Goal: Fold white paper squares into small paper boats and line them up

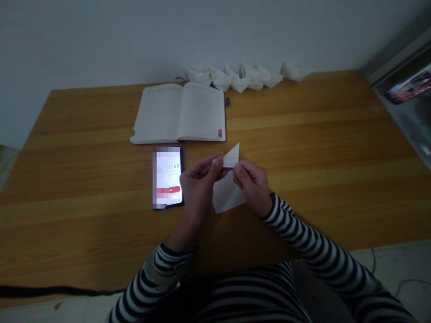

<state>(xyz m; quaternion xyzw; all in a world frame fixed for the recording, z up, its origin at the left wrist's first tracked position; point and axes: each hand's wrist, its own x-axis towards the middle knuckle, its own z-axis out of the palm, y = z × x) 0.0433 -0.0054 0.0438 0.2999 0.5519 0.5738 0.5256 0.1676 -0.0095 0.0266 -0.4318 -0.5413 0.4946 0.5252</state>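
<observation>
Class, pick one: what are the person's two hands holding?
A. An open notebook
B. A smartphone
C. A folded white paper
C. The left hand and right hand pinch the folded white paper between them, while the smartphone and open notebook lie on the wooden table.

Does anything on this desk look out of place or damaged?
Nothing looks damaged, including the folded paper sheet being held. The only odd thing is a dark cable lying along the near left edge of the wooden table, away from everything else.
</observation>
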